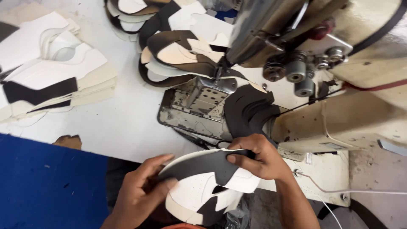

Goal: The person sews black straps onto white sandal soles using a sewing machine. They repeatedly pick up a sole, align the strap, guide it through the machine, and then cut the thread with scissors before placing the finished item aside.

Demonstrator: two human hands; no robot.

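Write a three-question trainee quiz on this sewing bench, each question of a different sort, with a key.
1. True or false: both the left hand and the right hand hold the white and dark shoe upper.
2. Where does the stack of flat cut pieces lie? A) on the white table, left of the sewing machine; B) on the blue surface; C) on the machine arm.
3. Fill in: the chain of joined uppers trails away from the machine's ____.

Key: 1 true; 2 A; 3 needle.
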